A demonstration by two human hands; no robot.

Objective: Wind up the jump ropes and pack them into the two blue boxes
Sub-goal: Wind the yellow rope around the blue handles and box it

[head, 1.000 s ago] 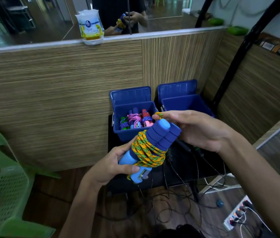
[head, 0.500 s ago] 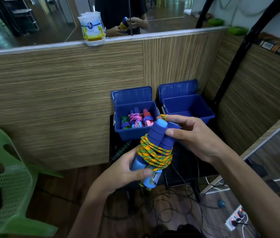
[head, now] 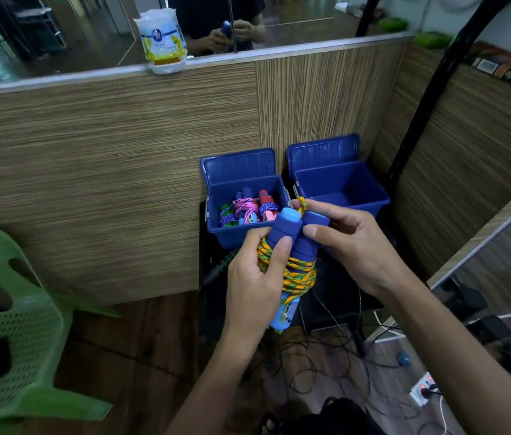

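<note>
A wound jump rope [head: 291,265] with blue foam handles and orange-green cord stands upright between my hands. My left hand [head: 254,284] grips the handles and coils from the left. My right hand [head: 351,246] pinches the handle tops and the cord end from the right. Behind them, the left blue box [head: 216,227] holds several wound ropes [head: 247,208]. The right blue box [head: 370,196] shows only its bare inside. Both lids stand open against the wall.
The boxes sit on a black stand [head: 338,296] against a wood-grain partition. A green plastic chair [head: 12,324] stands at left. Loose cables [head: 326,365] and a power strip [head: 423,387] lie on the floor. A white packet [head: 163,39] rests on the ledge.
The bundle has swung from tilted to upright and moved right. My left hand has slid up from the lower handle ends onto the coils.
</note>
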